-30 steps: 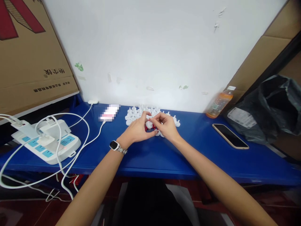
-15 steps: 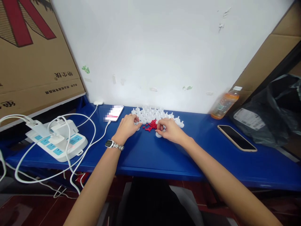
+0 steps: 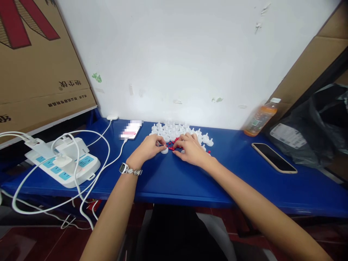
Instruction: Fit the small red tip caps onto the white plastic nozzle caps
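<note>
My left hand point(image 3: 151, 148) pinches a white plastic piece with a round base point(image 3: 164, 150) between thumb and fingertips, just above the blue tabletop. My right hand point(image 3: 189, 148) is closed at the thumb and index finger on a small red piece point(image 3: 172, 148), at the near edge of the red pile. Part of another white round-based piece point(image 3: 183, 151) shows under the right fingers. Small red pieces point(image 3: 176, 140) lie between my hands, partly covered by the right one. Behind them many white pieces with thin stems point(image 3: 171, 129) stand crowded together.
On the left a power strip point(image 3: 67, 170) with looping white cables sits on the blue table point(image 3: 168, 181). A charging phone point(image 3: 132, 130) lies behind my left hand. To the right are another phone point(image 3: 274, 158), an orange drink bottle point(image 3: 261, 117) and a dark plastic bag point(image 3: 304, 134).
My left hand has shifted slightly right and toward me with the white piece. My right hand has moved left, from a white piece to the red pieces.
</note>
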The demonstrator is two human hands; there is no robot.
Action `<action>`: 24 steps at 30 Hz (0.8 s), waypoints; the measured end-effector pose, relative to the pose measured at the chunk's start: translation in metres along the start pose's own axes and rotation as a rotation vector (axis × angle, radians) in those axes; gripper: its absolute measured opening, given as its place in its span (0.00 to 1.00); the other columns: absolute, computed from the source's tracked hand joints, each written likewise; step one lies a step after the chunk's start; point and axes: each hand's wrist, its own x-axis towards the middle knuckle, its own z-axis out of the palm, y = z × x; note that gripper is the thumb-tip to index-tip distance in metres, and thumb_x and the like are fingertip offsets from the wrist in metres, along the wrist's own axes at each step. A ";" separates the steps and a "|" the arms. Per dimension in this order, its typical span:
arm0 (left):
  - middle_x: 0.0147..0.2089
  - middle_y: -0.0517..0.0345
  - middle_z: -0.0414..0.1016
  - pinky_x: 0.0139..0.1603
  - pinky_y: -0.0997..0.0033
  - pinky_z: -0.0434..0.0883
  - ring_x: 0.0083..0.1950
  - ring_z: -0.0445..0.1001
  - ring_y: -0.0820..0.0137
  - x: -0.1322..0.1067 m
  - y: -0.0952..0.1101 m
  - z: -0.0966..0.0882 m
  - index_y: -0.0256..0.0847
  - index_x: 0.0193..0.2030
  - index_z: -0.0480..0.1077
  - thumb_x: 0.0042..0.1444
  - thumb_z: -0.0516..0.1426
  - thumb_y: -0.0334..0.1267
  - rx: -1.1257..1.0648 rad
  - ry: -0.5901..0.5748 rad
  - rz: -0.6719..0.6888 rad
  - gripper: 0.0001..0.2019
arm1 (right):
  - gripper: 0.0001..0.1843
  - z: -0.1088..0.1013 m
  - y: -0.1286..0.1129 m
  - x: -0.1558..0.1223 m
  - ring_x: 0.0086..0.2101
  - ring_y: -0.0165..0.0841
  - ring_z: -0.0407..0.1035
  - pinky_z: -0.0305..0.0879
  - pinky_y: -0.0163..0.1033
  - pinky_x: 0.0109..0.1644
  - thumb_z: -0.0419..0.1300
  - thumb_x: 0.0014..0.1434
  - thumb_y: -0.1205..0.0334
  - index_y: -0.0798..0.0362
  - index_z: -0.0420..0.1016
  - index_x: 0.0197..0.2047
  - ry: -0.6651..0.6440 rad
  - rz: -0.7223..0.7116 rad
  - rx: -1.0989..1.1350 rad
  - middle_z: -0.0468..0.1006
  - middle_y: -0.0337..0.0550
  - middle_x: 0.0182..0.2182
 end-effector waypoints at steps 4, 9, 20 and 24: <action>0.41 0.54 0.79 0.45 0.65 0.70 0.42 0.76 0.65 -0.001 0.006 0.001 0.42 0.39 0.73 0.61 0.56 0.44 -0.081 0.007 0.093 0.09 | 0.08 0.004 0.002 0.003 0.43 0.41 0.62 0.51 0.46 0.48 0.61 0.64 0.57 0.50 0.79 0.43 -0.013 -0.010 -0.049 0.74 0.47 0.39; 0.40 0.55 0.76 0.43 0.67 0.70 0.41 0.75 0.67 0.000 0.015 0.004 0.42 0.43 0.67 0.67 0.50 0.44 -0.195 0.051 0.153 0.09 | 0.08 0.007 0.003 0.003 0.43 0.41 0.62 0.50 0.46 0.48 0.59 0.65 0.59 0.51 0.78 0.41 -0.013 -0.017 -0.067 0.75 0.47 0.39; 0.43 0.54 0.77 0.53 0.64 0.67 0.46 0.74 0.64 0.007 0.006 0.008 0.41 0.41 0.71 0.69 0.43 0.47 -0.131 0.079 0.079 0.19 | 0.10 0.009 0.000 0.005 0.43 0.41 0.62 0.49 0.46 0.47 0.58 0.66 0.57 0.50 0.80 0.42 -0.014 -0.033 -0.089 0.74 0.47 0.37; 0.42 0.55 0.76 0.50 0.65 0.68 0.45 0.73 0.64 0.003 0.008 0.011 0.41 0.43 0.70 0.69 0.42 0.50 -0.144 0.039 0.053 0.20 | 0.09 0.008 -0.001 0.005 0.42 0.41 0.62 0.50 0.47 0.47 0.58 0.66 0.58 0.51 0.79 0.40 -0.008 -0.044 -0.107 0.75 0.48 0.37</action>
